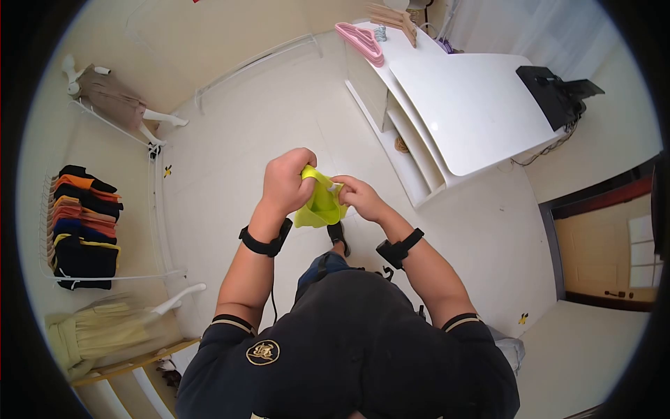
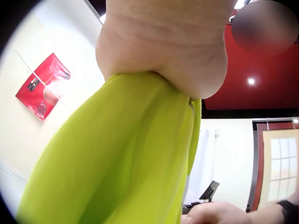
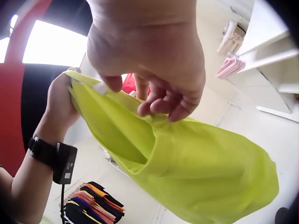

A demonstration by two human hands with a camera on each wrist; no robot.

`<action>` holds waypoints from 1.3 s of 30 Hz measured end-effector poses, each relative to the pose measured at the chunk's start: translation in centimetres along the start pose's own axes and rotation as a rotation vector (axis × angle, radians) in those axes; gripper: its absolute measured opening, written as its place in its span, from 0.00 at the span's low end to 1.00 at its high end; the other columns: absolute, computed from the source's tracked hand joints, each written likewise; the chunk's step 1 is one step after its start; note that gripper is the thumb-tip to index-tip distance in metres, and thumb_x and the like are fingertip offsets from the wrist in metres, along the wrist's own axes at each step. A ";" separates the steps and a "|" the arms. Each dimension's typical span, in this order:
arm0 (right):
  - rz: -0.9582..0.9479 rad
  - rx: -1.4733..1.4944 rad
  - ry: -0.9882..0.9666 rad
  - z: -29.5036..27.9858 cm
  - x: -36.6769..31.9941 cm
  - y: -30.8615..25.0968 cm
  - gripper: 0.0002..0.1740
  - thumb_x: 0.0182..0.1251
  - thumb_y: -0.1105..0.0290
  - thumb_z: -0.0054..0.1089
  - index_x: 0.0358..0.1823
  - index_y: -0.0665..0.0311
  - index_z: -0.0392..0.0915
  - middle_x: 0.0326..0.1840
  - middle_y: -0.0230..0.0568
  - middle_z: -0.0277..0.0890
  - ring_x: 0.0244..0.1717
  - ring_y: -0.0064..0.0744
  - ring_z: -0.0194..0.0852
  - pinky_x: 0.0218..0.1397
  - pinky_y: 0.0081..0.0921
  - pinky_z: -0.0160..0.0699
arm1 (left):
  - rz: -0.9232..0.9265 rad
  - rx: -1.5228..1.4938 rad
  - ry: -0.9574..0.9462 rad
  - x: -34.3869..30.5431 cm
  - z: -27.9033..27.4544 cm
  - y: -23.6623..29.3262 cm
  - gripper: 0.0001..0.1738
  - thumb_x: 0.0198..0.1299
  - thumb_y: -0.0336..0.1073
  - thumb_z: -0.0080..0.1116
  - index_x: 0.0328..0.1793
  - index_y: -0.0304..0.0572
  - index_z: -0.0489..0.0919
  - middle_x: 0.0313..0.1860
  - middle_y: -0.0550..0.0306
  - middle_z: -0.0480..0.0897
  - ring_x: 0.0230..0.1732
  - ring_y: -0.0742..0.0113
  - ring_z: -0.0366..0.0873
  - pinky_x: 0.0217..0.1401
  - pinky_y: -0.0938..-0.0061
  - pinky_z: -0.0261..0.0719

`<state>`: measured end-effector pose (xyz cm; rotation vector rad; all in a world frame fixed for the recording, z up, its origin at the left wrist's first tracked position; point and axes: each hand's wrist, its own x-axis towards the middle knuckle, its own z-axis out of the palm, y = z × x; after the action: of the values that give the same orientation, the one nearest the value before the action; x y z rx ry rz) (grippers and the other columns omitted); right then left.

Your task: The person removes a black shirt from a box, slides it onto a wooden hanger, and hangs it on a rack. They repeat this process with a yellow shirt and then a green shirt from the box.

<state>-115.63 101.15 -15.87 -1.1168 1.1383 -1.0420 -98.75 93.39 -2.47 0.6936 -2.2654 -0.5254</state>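
Observation:
A lime-yellow garment (image 1: pixel 323 204) hangs between my two hands in front of the body; its exact kind does not show. My left hand (image 1: pixel 287 180) grips its upper edge in a fist, and the cloth drops in folds below the palm in the left wrist view. With curled fingers, my right hand (image 3: pixel 148 63) pinches the edge farther along. The right wrist view shows the garment's opening gaping toward the camera, with a small white label (image 3: pixel 100 87) near the edge between the hands.
A white counter (image 1: pixel 464 105) stands ahead to the right, bearing pink hangers (image 1: pixel 361 43), wooden hangers (image 1: pixel 392 19) and a black monitor (image 1: pixel 555 96). To the left, a rack holds several dark and orange clothes (image 1: pixel 84 227) near dressed white mannequins. A wooden door (image 1: pixel 607 244) is at far right.

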 end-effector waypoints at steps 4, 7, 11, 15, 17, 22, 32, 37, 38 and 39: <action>-0.038 -0.397 0.409 -0.9 5.6 0.9 0.24 0.69 0.59 0.43 0.61 0.67 0.67 0.43 0.40 0.73 0.44 0.33 0.70 0.53 0.29 0.69 | -0.043 -0.040 -0.032 3.6 0.0 -5.4 0.10 0.38 0.26 0.52 0.31 0.42 0.74 0.24 0.51 0.76 0.24 0.51 0.74 0.27 0.67 0.73; 0.271 -0.112 0.141 -1.0 9.2 -0.5 0.26 0.72 0.54 0.39 0.60 0.65 0.68 0.41 0.38 0.73 0.41 0.29 0.70 0.49 0.29 0.71 | -0.017 -0.104 -0.121 6.5 0.3 -8.9 0.10 0.38 0.24 0.49 0.31 0.40 0.74 0.22 0.51 0.75 0.22 0.53 0.72 0.25 0.68 0.71; 0.593 -0.219 -0.128 -2.5 13.8 -1.5 0.27 0.72 0.48 0.34 0.61 0.58 0.68 0.43 0.34 0.75 0.39 0.24 0.71 0.37 0.27 0.73 | -0.064 -0.108 -0.197 9.8 0.8 -12.7 0.11 0.37 0.26 0.51 0.32 0.41 0.75 0.22 0.51 0.75 0.24 0.52 0.73 0.27 0.66 0.72; 0.630 -0.132 -0.190 -3.5 16.0 -2.4 0.25 0.72 0.51 0.36 0.64 0.55 0.65 0.48 0.33 0.74 0.41 0.26 0.73 0.40 0.33 0.76 | -0.121 -0.142 -0.192 11.7 0.9 -15.4 0.12 0.37 0.27 0.52 0.33 0.42 0.76 0.22 0.50 0.76 0.25 0.50 0.74 0.28 0.65 0.73; 0.694 0.564 -0.147 -4.4 17.3 -1.2 0.23 0.71 0.59 0.42 0.66 0.54 0.61 0.52 0.36 0.71 0.46 0.30 0.75 0.45 0.35 0.78 | -0.143 -0.155 -0.184 13.3 1.1 -16.4 0.11 0.37 0.27 0.52 0.32 0.42 0.76 0.23 0.50 0.76 0.25 0.50 0.74 0.28 0.65 0.73; 0.462 0.727 0.143 -8.0 23.6 1.9 0.33 0.62 0.77 0.53 0.69 0.58 0.54 0.57 0.46 0.66 0.54 0.38 0.73 0.49 0.33 0.80 | -0.160 -0.145 -0.160 16.3 1.5 -18.7 0.11 0.38 0.28 0.53 0.32 0.42 0.76 0.23 0.50 0.76 0.26 0.50 0.75 0.29 0.65 0.73; -0.309 0.328 0.451 -16.0 30.1 -12.3 0.37 0.56 0.87 0.55 0.67 0.66 0.51 0.50 0.46 0.71 0.45 0.32 0.77 0.46 0.24 0.79 | -0.279 -0.006 -0.037 27.2 2.7 -21.7 0.10 0.42 0.28 0.54 0.35 0.41 0.77 0.28 0.50 0.79 0.31 0.50 0.78 0.34 0.64 0.76; -0.634 0.019 0.364 -18.0 32.8 -11.9 0.17 0.58 0.84 0.55 0.49 0.66 0.65 0.41 0.44 0.75 0.41 0.32 0.78 0.42 0.25 0.78 | -0.405 -0.065 -0.020 33.4 3.5 -22.6 0.13 0.41 0.26 0.53 0.37 0.39 0.77 0.27 0.50 0.78 0.29 0.51 0.76 0.33 0.66 0.75; -0.709 -0.129 0.352 -18.3 33.3 -11.5 0.12 0.58 0.84 0.55 0.42 0.66 0.68 0.39 0.45 0.75 0.38 0.35 0.79 0.41 0.27 0.78 | -0.410 -0.055 -0.023 34.1 3.8 -22.6 0.13 0.41 0.26 0.53 0.37 0.39 0.77 0.27 0.50 0.78 0.29 0.51 0.76 0.33 0.66 0.75; -0.706 -0.122 0.352 -19.0 34.1 -11.3 0.12 0.58 0.84 0.55 0.42 0.66 0.68 0.39 0.45 0.75 0.38 0.35 0.79 0.41 0.27 0.78 | -0.410 -0.076 -0.024 34.8 4.0 -22.8 0.13 0.41 0.26 0.53 0.37 0.39 0.77 0.27 0.50 0.78 0.28 0.52 0.76 0.32 0.66 0.75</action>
<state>-130.66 63.70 -10.74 -1.5242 1.1063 -1.7874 -115.49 55.20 0.00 1.1262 -2.1157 -0.8118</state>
